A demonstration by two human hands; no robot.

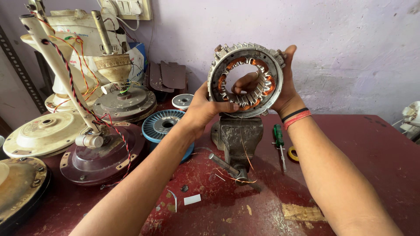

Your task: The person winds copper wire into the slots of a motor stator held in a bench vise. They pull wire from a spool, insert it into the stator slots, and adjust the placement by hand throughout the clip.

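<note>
Both hands hold a ceiling-fan stator (246, 79) upright in the air, just above the bench vise (237, 136) on the dark red counter (372, 153). Left hand (202, 109) grips the lower left rim, thumb lying across the front face near the bottom; right hand (284, 85) cups the right rim from behind, with fingers showing through the centre bore. Both grips are closed on the ring, neither loose. The copper windings (238, 62) sit inside the slotted laminations, and a thin copper wire (246, 150) trails down from the ring past the vise toward its handle (224, 165). My read: this is an inspection or turn-over of the winding. To do it well, keep the hold on the outer steel rim, keep thumb pressure off the enamelled coils, and rotate the ring slowly so the trailing lead doesn't snag on the vise jaws or handle. Also on the counter: a green-handled screwdriver (278, 139) and a yellow tape roll (293, 154) right of the vise, a blue spool (162, 126) to its left, and several fan motor housings (103, 157) with downrods and twisted red-black leads far left. Can't tell the condition of the windings on the back side.
</note>
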